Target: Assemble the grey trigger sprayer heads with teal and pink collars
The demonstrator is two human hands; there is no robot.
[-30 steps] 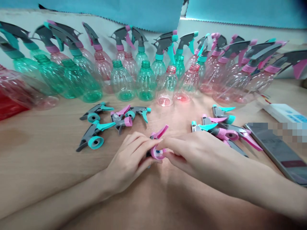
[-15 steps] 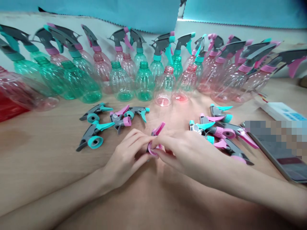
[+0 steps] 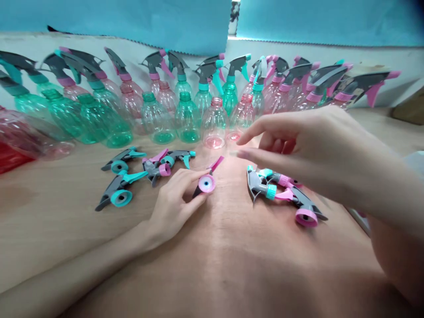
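Observation:
My left hand (image 3: 177, 201) grips a pink-trimmed trigger spray head (image 3: 206, 183) low over the table. Its round collar faces me, showing a pale disc with a dark centre, and its pink trigger sticks up behind. Raised to the right, my right hand (image 3: 298, 141) has its thumb and index finger apart, with nothing visible between them. Below that hand lies a group of loose spray heads (image 3: 260, 185) in grey, pink and turquoise. To the left of my left hand rest several more loose spray heads (image 3: 121, 197).
Uncapped green bottles (image 3: 187, 119) and pink bottles (image 3: 215, 126) stand behind the hands. Farther back are several bottles with spray heads fitted (image 3: 155, 66). Red material (image 3: 15, 148) lies at the left edge. Blue cloth (image 3: 132, 22) hangs at the back.
My right hand has let go of the spray head's collar, lifted and moved right and away from me. My left hand keeps hold of the spray head. The view has shifted slightly.

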